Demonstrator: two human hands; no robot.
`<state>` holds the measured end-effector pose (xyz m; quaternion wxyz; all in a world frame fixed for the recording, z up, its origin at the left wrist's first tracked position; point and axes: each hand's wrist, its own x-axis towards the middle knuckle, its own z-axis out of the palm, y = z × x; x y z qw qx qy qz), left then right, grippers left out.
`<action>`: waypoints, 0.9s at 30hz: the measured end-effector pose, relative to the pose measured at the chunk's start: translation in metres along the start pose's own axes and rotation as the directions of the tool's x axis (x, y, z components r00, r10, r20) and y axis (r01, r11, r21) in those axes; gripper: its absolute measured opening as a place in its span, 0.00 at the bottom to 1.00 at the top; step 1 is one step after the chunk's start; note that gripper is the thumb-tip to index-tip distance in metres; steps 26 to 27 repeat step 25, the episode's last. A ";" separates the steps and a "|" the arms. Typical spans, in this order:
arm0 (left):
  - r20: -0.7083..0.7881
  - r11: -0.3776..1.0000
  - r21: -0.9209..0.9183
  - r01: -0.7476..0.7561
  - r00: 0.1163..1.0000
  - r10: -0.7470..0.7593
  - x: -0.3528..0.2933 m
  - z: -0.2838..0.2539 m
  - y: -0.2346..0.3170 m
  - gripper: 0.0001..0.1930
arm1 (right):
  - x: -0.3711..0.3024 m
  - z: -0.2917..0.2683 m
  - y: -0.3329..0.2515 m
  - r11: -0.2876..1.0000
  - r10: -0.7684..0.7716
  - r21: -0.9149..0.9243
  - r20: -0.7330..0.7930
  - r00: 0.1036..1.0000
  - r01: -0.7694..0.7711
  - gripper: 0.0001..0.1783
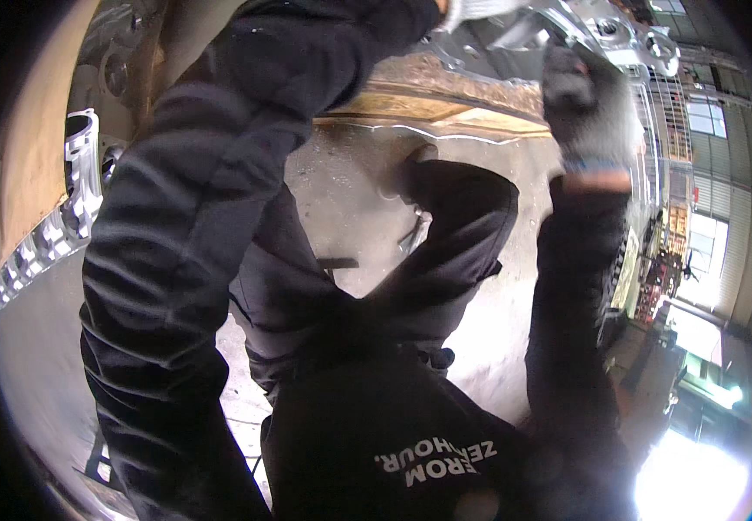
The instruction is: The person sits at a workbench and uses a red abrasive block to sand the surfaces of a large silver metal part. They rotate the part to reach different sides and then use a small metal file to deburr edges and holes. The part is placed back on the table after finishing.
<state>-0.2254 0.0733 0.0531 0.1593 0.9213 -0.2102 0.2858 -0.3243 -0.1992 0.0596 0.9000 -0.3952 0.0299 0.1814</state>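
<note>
A silver-grey metal casting (pixel 502 39) with round bored ends lies at the top of the head view, on a worn wooden board. My right hand (pixel 591 108), in a whitish knit glove with dark stains, is closed at the casting's near edge, its fingers curled against the metal. At the upper rim of the picture, my left hand (pixel 484 7) in a white glove rests by the casting's left part. Most of that hand is cut off, so its fingers do not show.
The wooden board's edge (pixel 445 108) runs in front of my legs. More metal castings (pixel 81 174) stand at the left beside a wooden panel (pixel 33 130). A concrete floor (pixel 332 174) lies below. Wire mesh racks (pixel 675 122) and stacked goods stand far right.
</note>
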 end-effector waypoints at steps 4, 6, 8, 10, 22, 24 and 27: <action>-0.020 1.000 -0.009 -0.008 1.000 0.008 -0.005 0.004 0.000 0.25 | 0.010 0.025 0.014 0.976 0.150 0.157 0.031 0.988 -0.153 0.10; 0.016 1.000 0.005 0.005 1.000 -0.005 -0.002 -0.004 0.000 0.25 | 0.014 0.032 0.022 0.743 -0.230 -0.644 0.008 0.973 0.181 0.11; 0.138 0.997 0.060 0.052 0.989 -0.060 0.003 -0.011 -0.002 0.26 | 0.018 0.033 0.029 -0.098 -0.469 -0.963 0.267 0.842 0.251 0.14; 0.035 0.999 0.016 0.035 0.999 -0.035 0.004 -0.009 0.005 0.27 | 0.020 0.031 0.032 -0.853 -0.368 -0.522 0.598 0.712 -0.002 0.18; 0.115 0.995 0.067 0.070 0.990 -0.077 0.000 -0.004 -0.002 0.25 | 0.024 0.037 0.050 0.354 -0.443 -0.919 -0.002 0.897 0.172 0.11; 0.077 0.998 0.042 0.043 0.996 -0.046 0.000 -0.004 0.000 0.26 | 0.026 0.035 0.037 -0.603 -0.456 -0.798 0.347 0.819 0.003 0.12; -0.067 0.997 -0.066 -0.027 0.997 0.023 -0.004 -0.005 -0.001 0.26 | 0.021 0.038 0.032 -0.613 -0.463 -0.790 0.346 0.816 -0.013 0.12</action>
